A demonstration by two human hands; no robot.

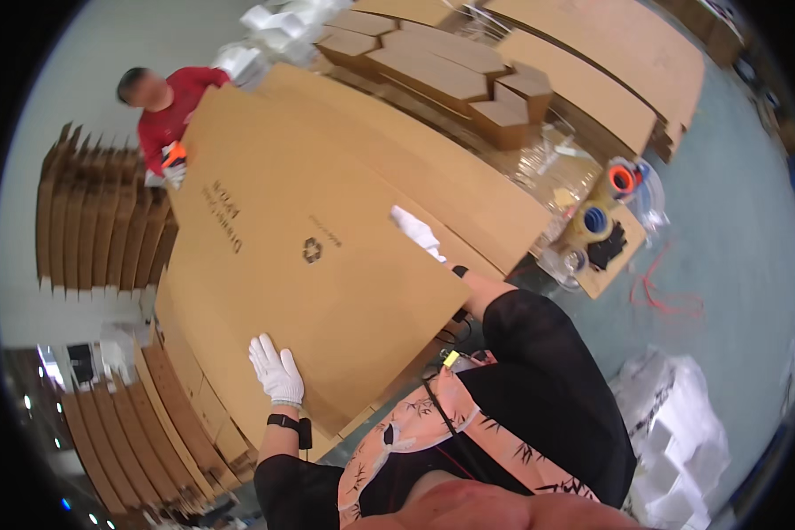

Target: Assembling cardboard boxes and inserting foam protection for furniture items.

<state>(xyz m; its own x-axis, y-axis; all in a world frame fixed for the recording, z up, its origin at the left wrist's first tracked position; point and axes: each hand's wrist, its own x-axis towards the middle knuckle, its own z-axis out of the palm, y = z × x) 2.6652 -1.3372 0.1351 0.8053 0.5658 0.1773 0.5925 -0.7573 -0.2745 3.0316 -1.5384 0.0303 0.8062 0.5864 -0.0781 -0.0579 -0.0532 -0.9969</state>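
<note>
A large flat cardboard box with dark print and a recycling symbol spreads out in front of me. My left hand, in a white glove, lies flat on its near left part with the fingers apart. Also gloved in white, my right hand rests along the box's right edge. Its fingers look stretched out, though their undersides are hidden. Across the box, a person in a red top stands at the far left corner with a gloved hand near an orange tool, possibly a tape dispenser.
Another cardboard sheet lies under the box's right side. Folded cardboard pieces sit at the back. Tape rolls and a black glove rest on a board at right. Cardboard stacks stand at left; white foam lies at lower right.
</note>
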